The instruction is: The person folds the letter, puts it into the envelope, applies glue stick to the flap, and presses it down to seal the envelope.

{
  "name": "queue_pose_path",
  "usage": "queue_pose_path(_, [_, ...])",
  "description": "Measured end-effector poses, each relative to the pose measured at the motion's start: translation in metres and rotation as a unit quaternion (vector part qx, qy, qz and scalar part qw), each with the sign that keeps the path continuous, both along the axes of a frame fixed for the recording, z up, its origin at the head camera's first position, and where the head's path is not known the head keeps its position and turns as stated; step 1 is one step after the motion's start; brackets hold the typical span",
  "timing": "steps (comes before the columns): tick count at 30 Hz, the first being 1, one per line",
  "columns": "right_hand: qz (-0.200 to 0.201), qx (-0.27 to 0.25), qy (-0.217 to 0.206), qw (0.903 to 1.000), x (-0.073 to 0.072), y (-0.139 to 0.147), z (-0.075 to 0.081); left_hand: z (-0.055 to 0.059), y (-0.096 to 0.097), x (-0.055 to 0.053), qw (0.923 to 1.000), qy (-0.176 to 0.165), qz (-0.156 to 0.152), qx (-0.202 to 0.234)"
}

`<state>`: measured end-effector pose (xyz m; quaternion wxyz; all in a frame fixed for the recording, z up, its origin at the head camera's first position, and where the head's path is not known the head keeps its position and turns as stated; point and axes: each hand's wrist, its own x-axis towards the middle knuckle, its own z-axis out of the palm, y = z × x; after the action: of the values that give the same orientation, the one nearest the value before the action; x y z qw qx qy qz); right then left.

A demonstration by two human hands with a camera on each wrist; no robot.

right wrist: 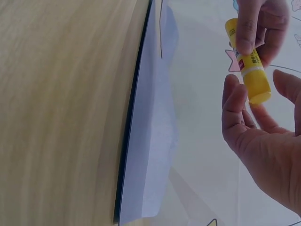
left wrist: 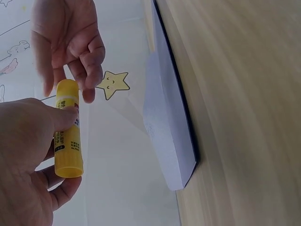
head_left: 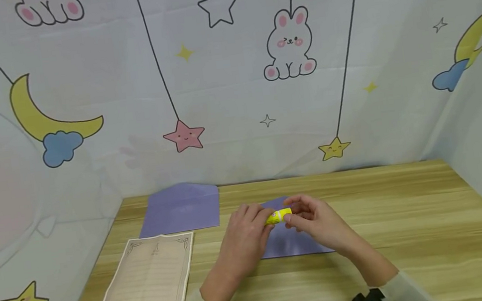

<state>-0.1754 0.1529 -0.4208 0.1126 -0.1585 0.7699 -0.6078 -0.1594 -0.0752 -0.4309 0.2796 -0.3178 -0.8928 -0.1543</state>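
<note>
A yellow glue stick (left wrist: 68, 141) with its cap (right wrist: 257, 85) on is held between the thumb and fingers of my left hand (head_left: 244, 235). My right hand (head_left: 319, 218) is close by the capped end, its fingers loosely bent around the space there without gripping it; whether a fingertip touches the cap I cannot tell. Below both hands a purple envelope (head_left: 297, 241) lies on the table, its flap raised a little in the wrist views. The hands partly cover that envelope in the head view.
Another purple envelope (head_left: 182, 210) lies at the table's back left. In front of it is a cream lined letter sheet (head_left: 149, 282) with a decorated border. The wood-grain table (head_left: 413, 229) meets a printed cloth backdrop (head_left: 232, 81) at its back edge.
</note>
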Motion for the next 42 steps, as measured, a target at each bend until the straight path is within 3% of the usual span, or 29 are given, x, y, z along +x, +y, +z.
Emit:
queue_pose_path(6, [-0.008, 0.024, 0.0, 0.9997, 0.0005, 0.0001, -0.0004, -0.0002, 0.0006, 0.0, 1.0, 0.002, -0.007, 0.001])
queue_pose_path(16, [0.0, 0.02, 0.005, 0.9998, 0.0003, 0.0016, 0.001, -0.0006, -0.0004, 0.0008, 0.9999, -0.007, 0.006, -0.006])
queue_pose_path(26, [-0.004, 0.02, -0.013, 0.9997, 0.0005, 0.0008, -0.0001, -0.0001, 0.0002, 0.001, 1.0, -0.001, -0.002, 0.001])
queue_pose_path(31, [-0.008, 0.022, -0.014, 0.9996, 0.0011, 0.0012, -0.002, -0.0001, 0.0014, 0.0019, 0.9998, -0.018, -0.006, 0.002])
queue_pose_path(42, [-0.014, 0.019, 0.002, 0.9997, 0.0004, 0.0062, 0.0025, 0.0002, 0.0017, 0.0027, 0.9993, -0.032, 0.018, 0.006])
